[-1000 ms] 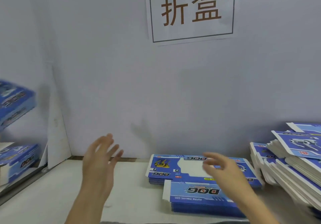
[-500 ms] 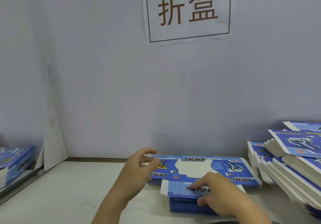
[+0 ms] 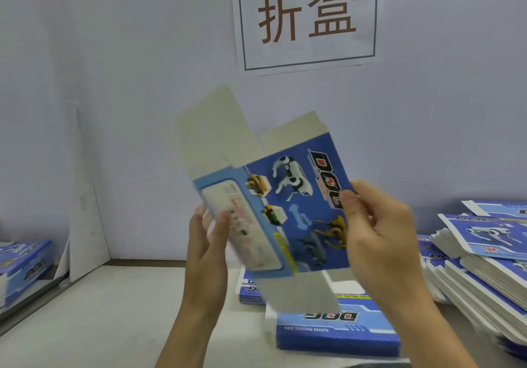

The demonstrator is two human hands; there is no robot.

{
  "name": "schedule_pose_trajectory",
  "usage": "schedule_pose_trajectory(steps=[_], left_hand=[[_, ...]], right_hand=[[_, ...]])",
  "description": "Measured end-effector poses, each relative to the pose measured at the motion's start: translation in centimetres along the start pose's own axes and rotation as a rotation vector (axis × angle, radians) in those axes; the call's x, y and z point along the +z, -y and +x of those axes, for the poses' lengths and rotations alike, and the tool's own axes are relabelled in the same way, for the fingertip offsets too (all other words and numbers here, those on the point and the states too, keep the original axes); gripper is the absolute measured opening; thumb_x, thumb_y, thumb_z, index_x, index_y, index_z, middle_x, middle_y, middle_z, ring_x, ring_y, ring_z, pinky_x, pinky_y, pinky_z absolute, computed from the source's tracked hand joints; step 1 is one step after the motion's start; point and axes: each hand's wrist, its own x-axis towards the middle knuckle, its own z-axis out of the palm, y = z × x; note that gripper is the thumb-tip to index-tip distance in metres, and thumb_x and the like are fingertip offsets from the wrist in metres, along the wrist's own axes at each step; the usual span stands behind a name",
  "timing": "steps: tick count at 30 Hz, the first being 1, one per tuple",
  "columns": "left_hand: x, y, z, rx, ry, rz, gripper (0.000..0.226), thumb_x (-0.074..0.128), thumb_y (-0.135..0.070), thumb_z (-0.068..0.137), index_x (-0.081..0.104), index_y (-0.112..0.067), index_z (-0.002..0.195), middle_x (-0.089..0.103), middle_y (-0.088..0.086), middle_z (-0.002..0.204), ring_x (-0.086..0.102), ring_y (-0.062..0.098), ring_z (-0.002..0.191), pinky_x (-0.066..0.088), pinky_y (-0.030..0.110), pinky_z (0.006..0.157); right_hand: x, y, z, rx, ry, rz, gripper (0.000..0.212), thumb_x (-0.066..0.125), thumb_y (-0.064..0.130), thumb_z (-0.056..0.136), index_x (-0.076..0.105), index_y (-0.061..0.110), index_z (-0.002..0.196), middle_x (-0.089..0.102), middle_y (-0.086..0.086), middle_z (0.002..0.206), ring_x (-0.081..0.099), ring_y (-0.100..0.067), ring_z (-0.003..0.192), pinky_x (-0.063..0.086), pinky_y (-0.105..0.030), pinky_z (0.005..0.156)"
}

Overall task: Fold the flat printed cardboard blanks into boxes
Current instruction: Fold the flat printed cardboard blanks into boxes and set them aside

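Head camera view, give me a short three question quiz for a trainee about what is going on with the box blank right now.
1. True or false: the cardboard blank lies flat on the table.
2. Which hands grip the blank? A) left only B) right only C) both
3. Fill in: the large word printed on the blank is ____.

Key:
1. False. It is held up in the air, tilted.
2. C. The left hand grips its lower left edge and the right hand pinches its right edge.
3. DOG. The stack of blanks on the table below shows the same word.
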Motion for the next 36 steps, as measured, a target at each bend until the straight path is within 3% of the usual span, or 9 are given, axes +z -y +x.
schedule_pose_trajectory(steps=[2,4,10,20,23,26,30,33,36], left_hand=[[0.5,-0.6,-0.1,0.051,-0.03,-0.037,0.046,0.057,-0.055,0.078,0.053,-0.028,0.114,0.072,-0.019,0.099,0.07,-0.001,0.089,0.055,0.014,0.061],[0.5,-1.0,0.0,0.084,-0.041,-0.042,0.048,0.058,-0.054,0.077,0.048,-0.026,0.115,0.071,-0.022,0.098,0.071,-0.001,0.088,0.055,0.015,0.059],[1.1,-1.6,-0.4,0.121,-0.01,0.027,0.086,0.072,-0.056,0.054,0.042,-0.022,0.126,0.065,-0.007,0.108,0.07,0.0,0.09,0.056,0.015,0.06],[1.8,-1.8,-0.4,0.115,-0.01,0.181,0.107,0.082,-0.057,0.033,0.035,-0.032,0.126,0.055,-0.017,0.107,0.057,-0.02,0.09,0.048,0.004,0.057],[1.6,-1.7,-0.5,0.108,-0.086,0.252,0.102,0.082,-0.06,0.033,0.039,-0.028,0.121,0.056,-0.018,0.103,0.062,-0.008,0.088,0.048,0.004,0.054],[1.1,-1.3,-0.4,0.103,-0.167,0.292,0.085,0.083,-0.058,0.037,0.046,-0.028,0.107,0.059,-0.016,0.099,0.062,0.004,0.085,0.048,0.004,0.052],[0.2,-1.7,0.0,0.084,-0.126,0.315,0.068,0.079,-0.06,0.037,0.051,-0.031,0.092,0.066,-0.011,0.09,0.067,0.009,0.071,0.048,0.009,0.045],[-0.1,-2.3,0.1,0.083,0.0,0.309,0.071,0.079,-0.062,0.035,0.057,-0.03,0.095,0.071,-0.009,0.082,0.068,-0.003,0.073,0.05,0.011,0.047],[0.1,-2.9,-0.1,0.103,0.12,0.332,0.068,0.084,-0.051,0.041,0.055,-0.03,0.099,0.068,-0.027,0.088,0.066,-0.008,0.082,0.051,0.01,0.052]], right_hand=[[0.8,0.4,-0.5,0.136,0.094,0.186,0.018,0.051,0.029,0.098,0.059,0.017,0.088,0.071,0.017,0.079,0.071,-0.003,0.073,0.055,-0.017,0.053],[1.4,0.2,-1.0,0.212,0.145,0.214,0.022,0.055,0.039,0.089,0.061,0.021,0.1,0.074,0.01,0.094,0.074,-0.012,0.087,0.061,-0.026,0.06],[2.7,-0.7,-1.7,0.269,0.075,0.147,0.043,0.064,0.045,0.077,0.053,0.031,0.117,0.069,0.012,0.104,0.071,-0.003,0.094,0.058,-0.019,0.059],[2.6,-1.6,-1.7,0.246,-0.009,-0.007,0.071,0.065,0.044,0.079,0.043,0.019,0.142,0.064,0.014,0.114,0.066,-0.001,0.102,0.06,-0.021,0.072],[2.5,-1.5,-1.7,0.249,-0.005,0.017,0.064,0.064,0.046,0.076,0.049,0.023,0.134,0.065,0.014,0.111,0.067,0.0,0.1,0.06,-0.02,0.069],[2.3,-1.2,-1.6,0.264,0.022,0.052,0.042,0.065,0.046,0.075,0.056,0.03,0.113,0.069,0.015,0.102,0.069,0.001,0.093,0.057,-0.015,0.061],[0.2,-1.4,-0.9,0.387,0.108,0.256,0.014,0.066,0.028,0.086,0.07,0.022,0.097,0.077,0.004,0.093,0.076,-0.015,0.083,0.06,-0.027,0.056],[-1.8,-1.4,-0.4,0.424,0.157,0.307,0.022,0.069,0.033,0.079,0.076,0.028,0.099,0.078,-0.005,0.094,0.077,-0.024,0.083,0.062,-0.033,0.062],[-3.2,-0.6,0.3,0.409,0.096,0.366,0.037,0.073,0.044,0.07,0.074,0.034,0.106,0.078,-0.006,0.095,0.076,-0.023,0.082,0.062,-0.034,0.065]])
